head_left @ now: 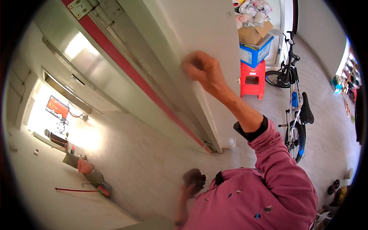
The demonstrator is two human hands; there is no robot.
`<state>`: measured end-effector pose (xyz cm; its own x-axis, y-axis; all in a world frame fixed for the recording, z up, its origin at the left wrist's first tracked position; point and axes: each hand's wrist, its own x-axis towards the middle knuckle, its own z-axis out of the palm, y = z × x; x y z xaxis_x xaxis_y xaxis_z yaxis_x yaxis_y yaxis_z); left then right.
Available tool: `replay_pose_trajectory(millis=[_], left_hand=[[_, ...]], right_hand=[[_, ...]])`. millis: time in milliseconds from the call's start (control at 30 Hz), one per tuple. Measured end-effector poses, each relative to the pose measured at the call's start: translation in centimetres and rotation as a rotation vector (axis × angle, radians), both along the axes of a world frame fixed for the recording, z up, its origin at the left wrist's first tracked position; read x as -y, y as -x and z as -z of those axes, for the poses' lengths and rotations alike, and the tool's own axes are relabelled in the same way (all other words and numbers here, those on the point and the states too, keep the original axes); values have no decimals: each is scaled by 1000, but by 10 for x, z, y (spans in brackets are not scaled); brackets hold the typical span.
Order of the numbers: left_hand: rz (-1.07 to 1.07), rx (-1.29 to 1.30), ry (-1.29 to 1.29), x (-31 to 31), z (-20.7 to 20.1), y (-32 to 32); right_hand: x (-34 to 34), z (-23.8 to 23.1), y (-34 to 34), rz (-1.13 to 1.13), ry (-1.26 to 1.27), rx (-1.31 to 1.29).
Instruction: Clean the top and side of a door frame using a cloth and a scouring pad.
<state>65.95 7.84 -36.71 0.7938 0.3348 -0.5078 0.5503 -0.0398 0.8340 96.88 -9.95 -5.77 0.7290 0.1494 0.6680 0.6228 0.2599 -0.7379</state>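
Note:
My right hand (205, 71) is raised against the pale edge of the door frame (188, 73). Its fingers are curled in and their tips are smeared by motion, so anything they hold is hidden. Low beside my body, my left hand (186, 193) is blurred. A dark brown thing (194, 180) overlaps its fingers; whether this is a cloth in the hand or a shoe behind it, I cannot tell. A red strip (153, 96) runs along the frame, with a metal hinge (80, 8) at its upper end.
Right of the wall stands a red stool (253, 80), under a blue-and-clear box (256, 53) with a cardboard box (255, 34) and plastic bags on top. A bicycle (293, 96) is parked beyond. On the left, a pink bucket (85, 166) and a red stick (76, 189) are near the wall.

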Motion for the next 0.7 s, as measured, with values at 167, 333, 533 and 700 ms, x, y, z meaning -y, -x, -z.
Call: replay_pose_trajectory(millis=[167, 333, 533, 700], left_hand=[[-17, 83, 83, -5, 21, 9], [-14, 112, 99, -7, 36, 10], [-29, 166, 93, -3, 32, 5], [-30, 139, 152, -3, 23, 3]], right_hand=[[0, 0, -4, 24, -10, 13], [2, -8, -4, 70, 90, 28], [5, -13, -5, 36, 160, 23], [15, -6, -7, -172, 43, -155]])
